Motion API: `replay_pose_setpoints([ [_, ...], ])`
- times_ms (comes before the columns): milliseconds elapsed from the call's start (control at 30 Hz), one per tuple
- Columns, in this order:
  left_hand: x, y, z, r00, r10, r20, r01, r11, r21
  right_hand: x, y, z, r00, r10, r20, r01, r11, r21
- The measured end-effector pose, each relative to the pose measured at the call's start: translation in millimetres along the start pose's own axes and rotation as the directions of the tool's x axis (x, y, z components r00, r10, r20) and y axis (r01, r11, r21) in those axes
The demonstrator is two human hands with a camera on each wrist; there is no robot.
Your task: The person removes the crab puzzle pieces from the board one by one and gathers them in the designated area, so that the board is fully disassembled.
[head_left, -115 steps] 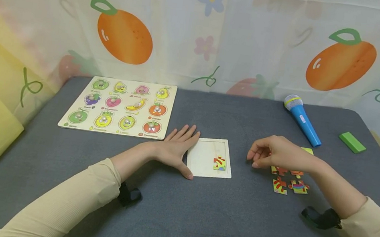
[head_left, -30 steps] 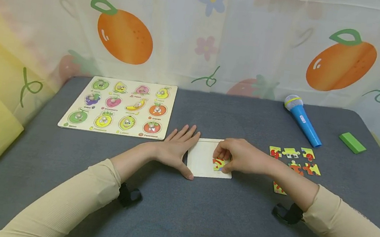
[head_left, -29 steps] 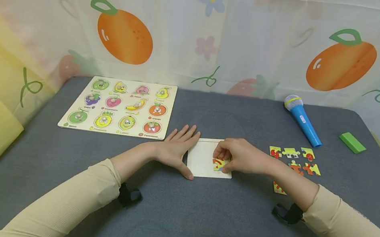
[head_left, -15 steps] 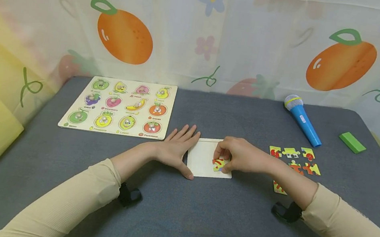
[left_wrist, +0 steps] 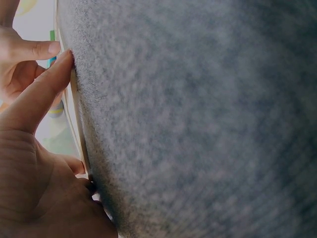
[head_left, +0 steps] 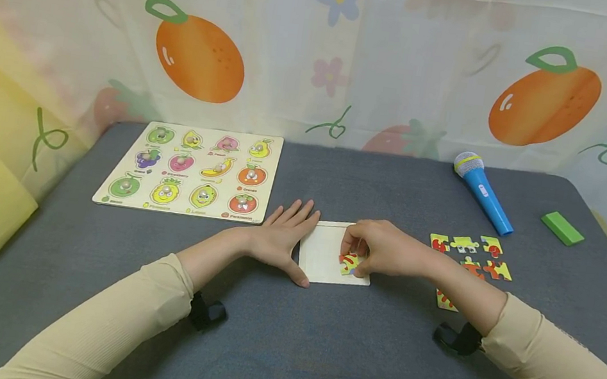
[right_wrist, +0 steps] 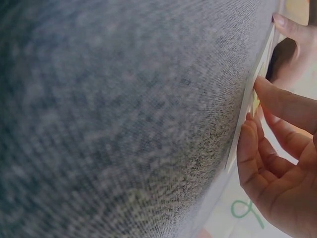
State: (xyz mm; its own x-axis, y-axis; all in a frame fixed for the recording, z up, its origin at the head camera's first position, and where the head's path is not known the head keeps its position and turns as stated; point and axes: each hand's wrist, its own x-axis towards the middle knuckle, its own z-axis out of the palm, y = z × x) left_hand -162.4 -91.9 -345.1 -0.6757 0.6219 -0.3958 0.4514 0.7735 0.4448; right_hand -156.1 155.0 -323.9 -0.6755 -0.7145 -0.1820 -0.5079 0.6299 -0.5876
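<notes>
A shallow pale wooden puzzle tray (head_left: 323,250) lies flat near the middle of the table. My left hand (head_left: 278,242) spreads its straight fingers along the tray's left side, thumb at the near left corner. Over the tray's right half, my right hand (head_left: 385,247) has its thumb and curled fingers pinching a yellow and red jigsaw piece (head_left: 348,264) low against the tray floor; the fingers cover part of it. In the right wrist view, the right thumb and fingers (right_wrist: 247,134) meet close over the tray's thin edge.
Several loose jigsaw pieces (head_left: 465,244) lie right of the tray, some hidden under the right forearm. A fruit peg board (head_left: 191,200) sits at the back left. A blue toy microphone (head_left: 488,199) and a green block (head_left: 563,228) are at the back right.
The right hand has moved left from above the loose pieces to the jigsaw piece in the tray. Over the last second it has barely shifted. The left hand stays still.
</notes>
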Motion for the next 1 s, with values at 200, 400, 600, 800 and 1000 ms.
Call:
replay_pose_setpoints([
  [200,0.1,0.2,-0.5,1.000,-0.004,0.003,0.004,1.000,-0.002,1.0,-2.8,-0.2,0.999,0.031,0.010,-0.031,0.999,0.034],
  [400,2.5,-1.8,1.2,1.000,-0.009,0.001,0.009,1.000,-0.025,1.8,-3.0,-0.5,0.999,0.049,0.006,-0.049,0.998,0.043],
  [600,4.6,-5.4,3.9,1.000,-0.014,-0.006,0.014,0.999,-0.048,0.7,0.0,0.1,1.000,0.009,-0.022,-0.009,1.000,-0.003],
  [800,2.5,-3.4,2.6,1.000,-0.012,-0.005,0.012,0.999,-0.050,-1.5,2.1,-2.5,0.999,0.030,-0.020,-0.029,0.999,0.014],
  [1000,1.9,-2.5,1.6,1.000,-0.016,-0.001,0.016,0.999,-0.050,-5.7,6.0,-9.2,0.998,0.056,-0.004,-0.056,0.996,0.067],
])
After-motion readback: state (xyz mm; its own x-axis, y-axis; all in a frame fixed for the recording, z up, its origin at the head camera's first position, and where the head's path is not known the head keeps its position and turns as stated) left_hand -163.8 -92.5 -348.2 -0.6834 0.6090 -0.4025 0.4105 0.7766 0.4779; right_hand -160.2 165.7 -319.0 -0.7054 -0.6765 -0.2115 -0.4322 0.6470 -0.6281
